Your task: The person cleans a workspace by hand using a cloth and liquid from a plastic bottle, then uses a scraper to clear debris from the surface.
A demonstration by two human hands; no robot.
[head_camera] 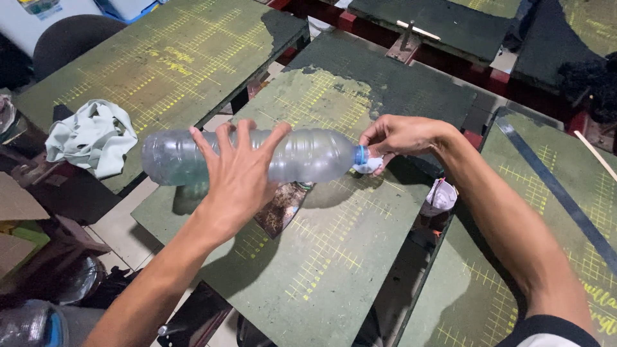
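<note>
Both forearms are bare, entering from the lower edge of the frame. The left hand [239,177] and the right hand [400,136] wear no gloves, rings or watch. At the lower right corner a dark sleeve hem shows, possibly over a white garment.

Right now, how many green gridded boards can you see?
5, maybe more beyond the frame: far-left board holding the crumpled cloth, centre board under the bottle, right board, and two along the top edge.
</note>
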